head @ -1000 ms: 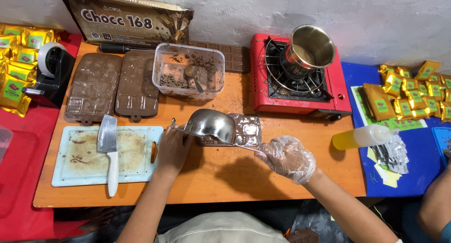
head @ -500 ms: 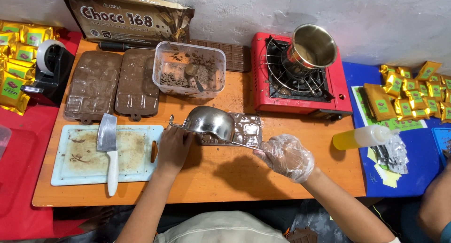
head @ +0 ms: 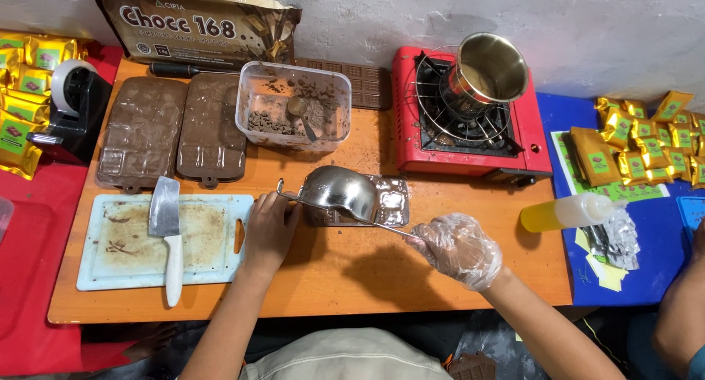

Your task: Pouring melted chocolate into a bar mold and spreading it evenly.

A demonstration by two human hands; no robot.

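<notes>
**Head view: steel cup tipped over a clear mould**

Head view, looking down. A steel cup (head: pixel 339 192) hangs tilted over a clear mould (head: pixel 382 201) near the middle of the tabletop (head: pixel 352 270). The left hand (head: pixel 269 229), bare, is curled around the cup's handle at its left side, fingers closed on it; the forearm runs up from the lower edge of the frame, and the wrist sits over the right end of a white board (head: pixel 139 242). The right hand (head: pixel 459 248), in a thin clear glove, is closed on the handle of a thin tool (head: pixel 393 228) whose far end goes under the cup; whether that end touches the mould cannot be told. Its forearm comes in from the lower right.

On the board lies a cleaver (head: pixel 166 237) with a white handle. Behind it are two brown moulds (head: pixel 176 136) side by side, and a plastic tub (head: pixel 294 108) with chocolate bits and a scoop. Right of the tub stands a red stove (head: pixel 470 123) carrying a steel pot (head: pixel 488 71). A yellow squeeze bottle (head: pixel 565 212) lies at the tabletop's right edge, near gold-wrapped packets (head: pixel 639 149). A tape dispenser (head: pixel 70 112) sits far left.
</notes>
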